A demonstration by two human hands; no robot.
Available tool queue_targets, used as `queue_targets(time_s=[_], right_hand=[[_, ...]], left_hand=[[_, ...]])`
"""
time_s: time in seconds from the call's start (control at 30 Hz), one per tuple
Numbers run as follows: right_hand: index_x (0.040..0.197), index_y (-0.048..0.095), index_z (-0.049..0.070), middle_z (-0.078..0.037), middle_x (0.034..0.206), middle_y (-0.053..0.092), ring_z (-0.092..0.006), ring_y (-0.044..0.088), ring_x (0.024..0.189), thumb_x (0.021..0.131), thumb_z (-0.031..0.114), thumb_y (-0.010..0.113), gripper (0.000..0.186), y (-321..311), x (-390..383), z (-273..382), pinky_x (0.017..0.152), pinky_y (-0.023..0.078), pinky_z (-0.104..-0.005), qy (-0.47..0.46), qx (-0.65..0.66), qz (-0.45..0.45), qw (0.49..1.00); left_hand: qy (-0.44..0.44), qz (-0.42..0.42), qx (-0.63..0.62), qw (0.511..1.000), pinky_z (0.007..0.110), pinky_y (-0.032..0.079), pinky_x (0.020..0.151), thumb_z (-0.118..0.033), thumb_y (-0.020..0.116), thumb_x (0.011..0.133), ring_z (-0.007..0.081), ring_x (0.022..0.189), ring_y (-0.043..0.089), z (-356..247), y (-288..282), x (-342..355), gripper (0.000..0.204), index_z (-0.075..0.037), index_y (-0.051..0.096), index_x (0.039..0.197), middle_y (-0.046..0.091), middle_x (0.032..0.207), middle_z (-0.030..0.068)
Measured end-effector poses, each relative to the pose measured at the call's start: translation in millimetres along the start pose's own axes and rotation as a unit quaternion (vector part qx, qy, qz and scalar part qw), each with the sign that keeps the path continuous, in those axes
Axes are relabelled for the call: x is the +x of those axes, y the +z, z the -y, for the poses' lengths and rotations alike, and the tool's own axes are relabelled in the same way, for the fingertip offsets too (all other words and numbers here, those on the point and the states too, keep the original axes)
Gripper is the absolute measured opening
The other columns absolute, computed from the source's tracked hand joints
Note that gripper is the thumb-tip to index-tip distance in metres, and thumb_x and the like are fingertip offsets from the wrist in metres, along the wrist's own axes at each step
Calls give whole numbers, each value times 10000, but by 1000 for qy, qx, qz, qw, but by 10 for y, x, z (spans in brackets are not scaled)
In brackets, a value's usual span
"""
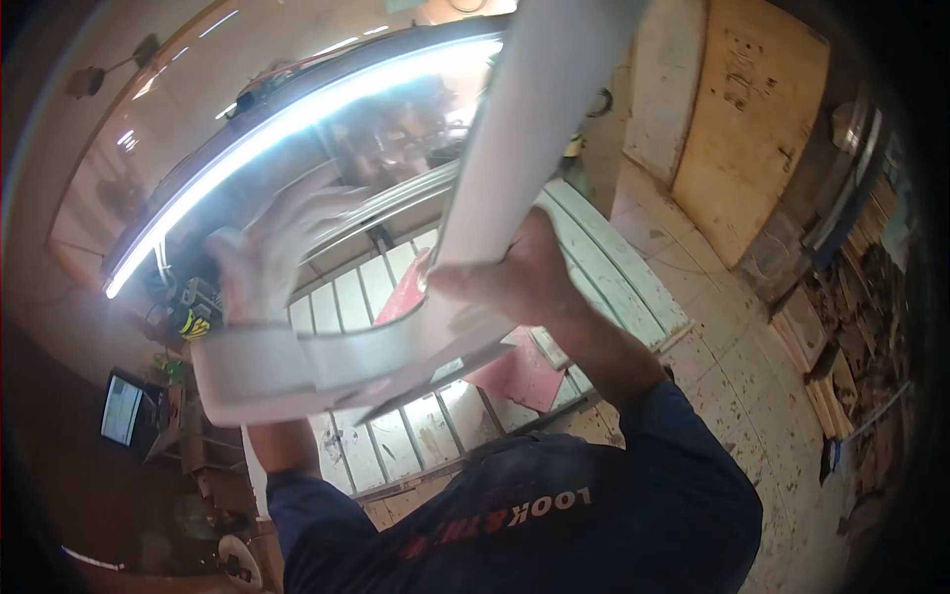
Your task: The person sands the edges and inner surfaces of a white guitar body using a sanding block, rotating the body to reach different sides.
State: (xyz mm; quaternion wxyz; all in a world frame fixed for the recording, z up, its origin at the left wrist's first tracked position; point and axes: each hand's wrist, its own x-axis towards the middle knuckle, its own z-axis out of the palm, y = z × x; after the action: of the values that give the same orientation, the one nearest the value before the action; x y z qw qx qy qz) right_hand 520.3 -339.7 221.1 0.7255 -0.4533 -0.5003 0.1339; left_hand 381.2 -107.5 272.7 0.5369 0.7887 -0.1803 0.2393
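A large white curved piece (346,361), with a long straight arm rising to the top edge, is held up in front of me above a slatted table. My right hand (515,272) grips it near the bend, thumb across the front of the straight part. My left forearm passes behind the curved end. Above that end my left hand (282,243) shows, smeared by motion, its fingers looking spread and stretched out. Whether its palm touches the piece I cannot tell. Red sheets (520,376) lie on the table, partly behind the white piece.
The white slatted table (618,257) stands under my hands. A bright light tube (287,129) arcs across the back. At left is a small screen (121,407). A yellowish door (749,129) stands at the far right, with stacked wood offcuts (826,371) along the right side.
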Motion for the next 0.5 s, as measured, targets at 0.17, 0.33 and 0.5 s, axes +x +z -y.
queue_targets(time_s=[0.17,0.33,0.5], right_hand=[[994,656,-11,-123,823,721,-175,713,740,774,87,839,302,-424,-257,325,635,593,-324,-30,19,-219,975],[1034,603,25,-167,876,698,-291,716,835,835,166,788,306,-745,-597,658,760,616,-424,-83,50,-281,955],[1031,599,16,-165,882,707,-279,716,827,883,79,739,213,-770,-849,716,760,614,-417,-84,16,-383,920]], left_hand=[[60,-299,-12,952,444,448,1037,-605,442,1047,292,1171,609,298,-378,-1354,759,60,479,1411,658,1190,161],[147,-287,-421,848,455,444,1009,-726,418,997,276,1087,594,1749,-207,-2039,807,-6,517,1350,620,1067,94],[-59,-417,-283,862,494,298,1210,-811,327,962,329,1424,422,2362,1306,-1489,957,-50,349,1543,445,1536,151]])
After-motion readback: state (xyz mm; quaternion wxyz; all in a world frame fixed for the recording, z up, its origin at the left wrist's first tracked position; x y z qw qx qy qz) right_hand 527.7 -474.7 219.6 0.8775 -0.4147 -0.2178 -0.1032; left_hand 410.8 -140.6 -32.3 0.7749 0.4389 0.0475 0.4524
